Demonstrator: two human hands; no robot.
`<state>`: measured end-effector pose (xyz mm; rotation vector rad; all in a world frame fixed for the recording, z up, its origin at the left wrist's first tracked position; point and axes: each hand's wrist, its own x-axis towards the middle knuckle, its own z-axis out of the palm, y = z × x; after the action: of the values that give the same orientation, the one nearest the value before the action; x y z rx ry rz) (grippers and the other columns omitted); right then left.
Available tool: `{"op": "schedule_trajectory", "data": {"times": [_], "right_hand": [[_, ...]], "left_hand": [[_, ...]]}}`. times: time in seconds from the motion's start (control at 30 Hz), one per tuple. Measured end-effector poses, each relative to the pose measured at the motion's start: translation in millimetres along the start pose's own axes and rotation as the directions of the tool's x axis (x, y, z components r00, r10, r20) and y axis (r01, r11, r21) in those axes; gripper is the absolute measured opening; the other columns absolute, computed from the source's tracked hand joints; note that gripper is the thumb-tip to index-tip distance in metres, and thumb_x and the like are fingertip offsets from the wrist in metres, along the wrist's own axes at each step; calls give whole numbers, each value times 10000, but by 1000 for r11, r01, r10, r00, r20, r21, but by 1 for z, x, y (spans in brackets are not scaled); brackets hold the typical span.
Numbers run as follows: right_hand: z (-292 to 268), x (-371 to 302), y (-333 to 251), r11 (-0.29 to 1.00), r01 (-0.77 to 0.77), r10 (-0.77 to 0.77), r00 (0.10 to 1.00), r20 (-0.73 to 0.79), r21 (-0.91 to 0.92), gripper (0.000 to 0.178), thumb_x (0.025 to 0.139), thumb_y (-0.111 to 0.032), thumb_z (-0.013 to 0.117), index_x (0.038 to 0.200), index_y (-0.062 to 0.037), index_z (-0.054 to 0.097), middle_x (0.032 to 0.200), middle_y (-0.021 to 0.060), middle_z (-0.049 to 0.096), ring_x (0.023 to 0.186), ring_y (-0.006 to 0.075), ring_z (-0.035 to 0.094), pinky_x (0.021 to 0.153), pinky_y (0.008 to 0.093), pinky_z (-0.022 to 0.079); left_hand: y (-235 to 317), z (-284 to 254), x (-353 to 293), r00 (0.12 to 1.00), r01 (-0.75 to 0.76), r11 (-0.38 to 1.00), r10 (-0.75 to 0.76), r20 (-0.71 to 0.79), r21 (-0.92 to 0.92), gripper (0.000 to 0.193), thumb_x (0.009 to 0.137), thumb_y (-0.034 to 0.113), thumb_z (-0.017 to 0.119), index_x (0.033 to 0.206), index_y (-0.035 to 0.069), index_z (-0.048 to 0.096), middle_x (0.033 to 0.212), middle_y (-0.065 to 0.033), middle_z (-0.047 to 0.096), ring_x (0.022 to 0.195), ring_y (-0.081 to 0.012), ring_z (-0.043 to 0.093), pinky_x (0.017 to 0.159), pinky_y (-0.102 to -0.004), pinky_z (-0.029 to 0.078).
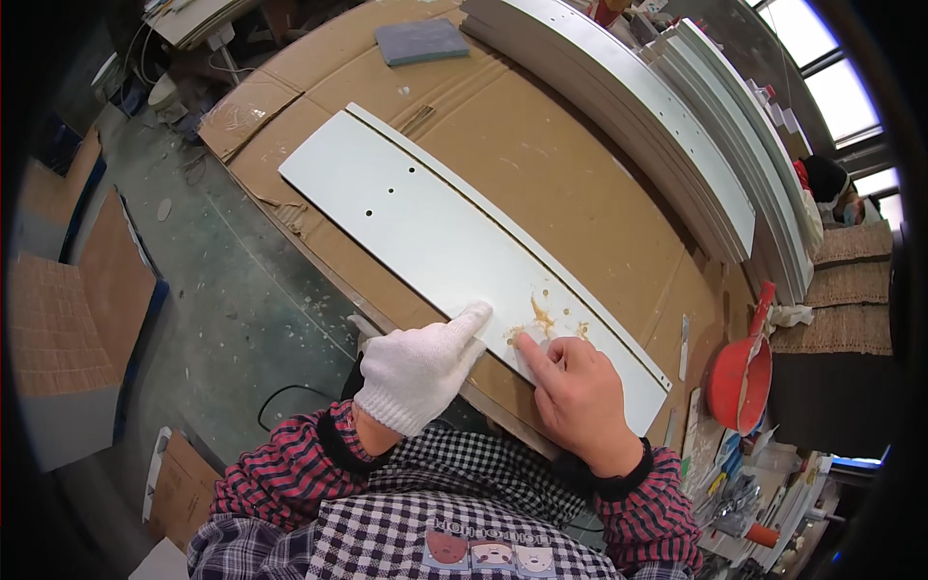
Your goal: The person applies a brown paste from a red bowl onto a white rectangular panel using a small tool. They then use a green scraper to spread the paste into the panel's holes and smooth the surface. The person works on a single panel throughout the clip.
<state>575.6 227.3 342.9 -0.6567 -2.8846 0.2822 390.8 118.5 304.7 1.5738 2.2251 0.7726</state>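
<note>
A long white panel (435, 237) lies slantwise on a cardboard-covered table, with a groove along its far edge and three dark holes near its left end. My left hand (416, 372), in a white knit glove, grips the panel's near edge, one finger stretched over the top face. My bare right hand (583, 396) rests on the panel towards its right end. Its index finger presses beside a smear of tan filler (541, 314) and several filled spots; the other fingers curl in. Whether they hold something small cannot be made out.
A grey sanding pad (421, 42) lies on the cardboard (599, 203) at the far left. Stacked white curved panels (619, 87) stand along the far right. A red pan-shaped container (739, 382) sits at the right, above assorted tools (739, 493). Cardboard-topped stacks (68, 329) stand left.
</note>
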Motion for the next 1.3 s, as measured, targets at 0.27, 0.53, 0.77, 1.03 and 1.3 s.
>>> {"op": "schedule_trajectory", "data": {"times": [0.27, 0.53, 0.77, 1.03, 1.3], "right_hand": [[2, 1, -2, 1000, -28, 28, 1000, 3, 3, 482, 778, -30, 638, 1251, -117, 681, 904, 52, 569, 784, 223, 580, 657, 355, 467], [-1, 0, -5, 1000, -21, 21, 1000, 21, -22, 490, 782, -42, 645, 1262, -140, 680, 910, 49, 563, 787, 214, 572, 657, 351, 460], [-2, -14, -8, 999, -36, 35, 998, 60, 17, 540, 731, -10, 632, 1243, -169, 693, 896, 71, 570, 782, 250, 586, 673, 379, 485], [-2, 3, -6, 1000, 7, -7, 1000, -4, -11, 500, 772, -31, 624, 1250, -165, 683, 900, 44, 554, 768, 206, 558, 642, 335, 448], [1, 8, -5, 1000, -24, 24, 999, 44, 0, 531, 763, -21, 616, 1260, -198, 681, 897, 57, 551, 764, 229, 563, 647, 357, 458]], "left_hand": [[-2, 3, 0, 999, -36, 999, 36, -34, 6, 355, 960, 330, 609, 1293, 207, 620, 663, -92, 665, 567, -310, 674, 499, -433, 528], [-3, 2, -1, 1000, -14, 1000, 14, -21, 0, 360, 954, 325, 615, 1293, 207, 626, 666, -89, 664, 570, -303, 675, 498, -430, 526], [7, -3, 2, 998, 55, 998, -54, 31, -28, 342, 899, 278, 689, 1233, 200, 686, 686, -112, 675, 625, -298, 685, 589, -391, 556], [5, -2, 2, 998, 58, 998, -59, 27, 21, 355, 892, 277, 690, 1239, 205, 683, 718, -112, 686, 663, -303, 693, 611, -398, 559], [3, -1, 0, 1000, 21, 1000, -21, -7, 13, 355, 915, 292, 665, 1260, 210, 661, 693, -103, 673, 620, -303, 681, 565, -411, 546]]}}
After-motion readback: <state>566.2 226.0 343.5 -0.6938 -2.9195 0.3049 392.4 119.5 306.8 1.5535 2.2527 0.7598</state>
